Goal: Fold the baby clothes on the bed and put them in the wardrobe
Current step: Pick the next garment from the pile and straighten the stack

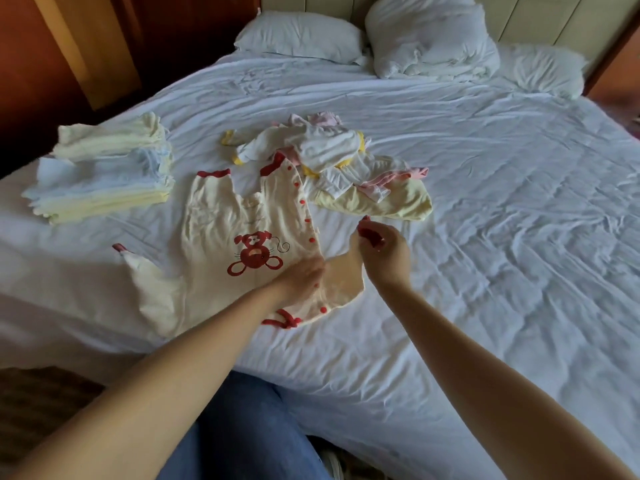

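Soft daylight, slight blur, wide-angle distortion

Along the top of the frame I see a flat pillow [301,36] left of centre, a crumpled pillow [429,39] just beside it, and a third pillow [549,71] further right. Brown carpet [41,403] lies lower left; my jeans [242,427] show bottom centre.

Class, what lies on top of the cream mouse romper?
The left hand presses on the romper; the right hand pinches its red-cuffed sleeve. Cloth under the palm is hidden.
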{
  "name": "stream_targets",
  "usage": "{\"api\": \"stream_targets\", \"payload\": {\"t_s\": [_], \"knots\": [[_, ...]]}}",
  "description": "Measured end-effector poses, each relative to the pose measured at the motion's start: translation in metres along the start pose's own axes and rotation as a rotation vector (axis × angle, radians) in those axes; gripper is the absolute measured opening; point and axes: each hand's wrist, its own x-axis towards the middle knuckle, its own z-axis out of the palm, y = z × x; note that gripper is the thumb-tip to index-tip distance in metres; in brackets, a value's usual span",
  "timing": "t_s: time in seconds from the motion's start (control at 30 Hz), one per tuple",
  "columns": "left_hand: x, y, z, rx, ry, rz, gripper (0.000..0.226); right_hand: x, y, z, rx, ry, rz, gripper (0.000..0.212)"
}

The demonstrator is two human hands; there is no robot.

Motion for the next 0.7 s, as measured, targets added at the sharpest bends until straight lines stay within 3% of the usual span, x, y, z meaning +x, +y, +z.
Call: {"api": "stream_targets", "payload": {"t_s": [0.07,0.13,0.23,0.33,0.4,0.47,0.6,0.7], "knots": [[-0.015,0.006,-0.021,-0.531,0.095,-0.122,0.034,-0.009,-0.025,0.013,0.073,-0.059,-0.068,0.024],[-0.026,0.000,-0.037,-0.948,0.161,-0.150,0.044,-0.021,-0.043,0.032,0.135,-0.153,-0.077,0.038],[-0.041,-0.021,-0.054,-1.214,0.145,-0.187,0.051,-0.039,-0.058,0.060,0.187,-0.326,-0.045,0.059],[-0.054,-0.036,-0.061,-1.079,0.173,-0.253,0.052,-0.053,-0.061,0.074,0.251,-0.470,0.027,0.037],[-0.056,-0.051,-0.058,-0.910,0.247,-0.298,0.042,-0.060,-0.059,0.075,0.210,-0.444,0.030,0.021],[-0.057,-0.062,-0.052,-0.813,0.328,-0.300,0.031,-0.064,-0.051,0.072,0.010,-0.387,-0.010,0.023],[-0.059,-0.070,-0.044,-0.553,0.497,-0.196,0.044,-0.068,-0.030,0.057,-0.359,-0.345,-0.135,0.031],[-0.057,-0.079,-0.041,-0.359,0.572,-0.130,0.041,-0.066,-0.019,0.053,-0.521,-0.478,-0.177,0.039]]}}
